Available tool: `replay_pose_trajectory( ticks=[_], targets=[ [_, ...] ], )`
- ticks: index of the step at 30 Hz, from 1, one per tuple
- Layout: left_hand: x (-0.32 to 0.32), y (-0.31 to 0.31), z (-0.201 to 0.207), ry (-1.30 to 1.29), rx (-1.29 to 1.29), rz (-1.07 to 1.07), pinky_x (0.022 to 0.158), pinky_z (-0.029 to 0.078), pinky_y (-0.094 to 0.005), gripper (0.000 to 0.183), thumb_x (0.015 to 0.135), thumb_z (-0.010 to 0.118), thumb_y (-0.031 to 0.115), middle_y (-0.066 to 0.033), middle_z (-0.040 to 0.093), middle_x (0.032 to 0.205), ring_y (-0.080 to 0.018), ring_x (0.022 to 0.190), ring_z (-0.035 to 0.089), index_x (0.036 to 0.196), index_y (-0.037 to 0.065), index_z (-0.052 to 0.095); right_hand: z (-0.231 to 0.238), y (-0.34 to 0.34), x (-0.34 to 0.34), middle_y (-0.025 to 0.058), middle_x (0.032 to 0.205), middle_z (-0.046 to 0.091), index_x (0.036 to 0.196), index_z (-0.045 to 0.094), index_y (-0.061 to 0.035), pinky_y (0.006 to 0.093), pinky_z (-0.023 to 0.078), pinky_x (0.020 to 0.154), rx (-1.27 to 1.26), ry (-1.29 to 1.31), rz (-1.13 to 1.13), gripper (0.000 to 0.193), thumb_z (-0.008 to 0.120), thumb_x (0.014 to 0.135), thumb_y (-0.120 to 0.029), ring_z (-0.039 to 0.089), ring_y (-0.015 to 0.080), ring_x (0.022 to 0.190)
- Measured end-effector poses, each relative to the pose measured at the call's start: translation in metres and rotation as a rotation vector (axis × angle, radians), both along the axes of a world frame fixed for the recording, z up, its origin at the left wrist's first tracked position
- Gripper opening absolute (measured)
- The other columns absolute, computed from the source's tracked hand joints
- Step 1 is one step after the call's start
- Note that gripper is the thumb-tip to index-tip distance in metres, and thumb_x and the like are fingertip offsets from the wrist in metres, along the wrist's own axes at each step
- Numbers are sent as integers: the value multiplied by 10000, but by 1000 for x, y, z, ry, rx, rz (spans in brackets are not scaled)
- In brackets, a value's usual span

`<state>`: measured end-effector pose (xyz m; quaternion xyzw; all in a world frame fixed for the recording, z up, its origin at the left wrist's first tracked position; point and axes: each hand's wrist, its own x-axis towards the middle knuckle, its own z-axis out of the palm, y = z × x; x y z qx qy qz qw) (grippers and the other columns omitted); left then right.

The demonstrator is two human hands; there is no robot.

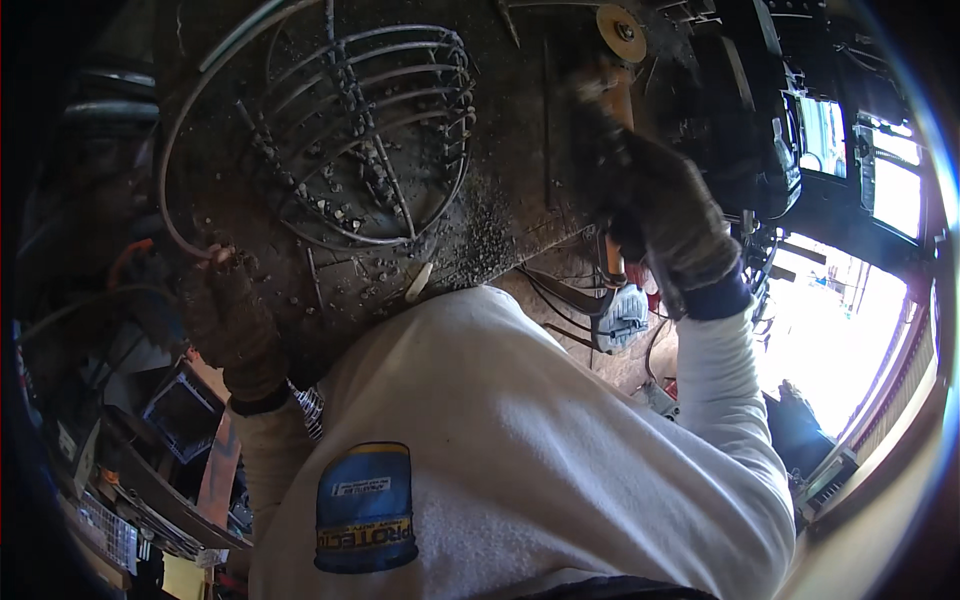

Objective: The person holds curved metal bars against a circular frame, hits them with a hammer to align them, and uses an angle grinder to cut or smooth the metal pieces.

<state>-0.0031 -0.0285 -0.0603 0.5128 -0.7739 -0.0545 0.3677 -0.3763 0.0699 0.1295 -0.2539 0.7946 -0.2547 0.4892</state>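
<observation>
My left hand, in a dark, dirty glove with the fingertips showing, is closed on the lower end of a thin curved metal rod. The rod sweeps up along the left of the dark worktop. Beside it lies a basket-like frame of bent metal rods, joined along a central spine. My right hand, also gloved, is over the worktop's right side, its fingers smeared by motion. Just beyond them is an orange tool, apparently an angle grinder, with a round yellowish disc. Whether the hand touches it is unclear.
Small dark bits are scattered on the worktop around the frame. Below its right edge are an orange-and-grey tool and loose cables. Crates and metal pieces crowd the lower left. Bright openings are at right.
</observation>
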Motion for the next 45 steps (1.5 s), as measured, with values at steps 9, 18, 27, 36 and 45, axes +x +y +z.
replay_pose_trajectory(
  ticks=[9, 18, 27, 36, 45],
  targets=[
    [-3, -7, -13, 910, 315, -127, 862, 547, -291, 164, 913, 687, 57, -128, 703, 1051, -200, 959, 676, 1056, -21, 665, -21, 3, 12, 10, 814, 658, 1439, 469, -35, 189, 424, 467, -247, -262, -299, 573, 661, 925, -200, 545, 39, 549],
    [-5, -11, -10, 296, 43, -49, 806, 548, -299, 166, 922, 680, 71, -121, 700, 1034, -195, 920, 675, 1057, -22, 658, 3, 9, 5, 26, 868, 661, 1423, 480, -12, 189, 455, 550, -183, 0, 58, 538, 641, 962, -237, 582, 31, 660],
    [-3, -8, -13, 593, 418, -12, 811, 534, -297, 207, 909, 655, -12, -109, 666, 1069, -188, 931, 648, 1112, -37, 625, 35, -36, 3, 152, 1031, 714, 1418, 494, -62, 338, 565, 755, -325, 842, 863, 526, 648, 954, -256, 714, 244, 856],
    [8, -6, -20, 1897, 859, -102, 875, 518, -341, 194, 938, 586, -31, -168, 608, 1138, -231, 1028, 597, 1125, -80, 569, 65, -80, 47, 108, 945, 709, 1353, 559, -222, 371, 585, 669, -184, 1223, 1318, 463, 671, 904, -202, 706, 276, 755],
    [8, 5, -19, 1081, 584, 4, 883, 518, -334, 197, 943, 602, 0, -154, 619, 1134, -221, 1025, 607, 1128, -63, 575, 48, -94, 27, 81, 954, 705, 1318, 588, -225, 340, 571, 653, -296, 1143, 1394, 384, 601, 940, -161, 693, 228, 750]
  ],
)
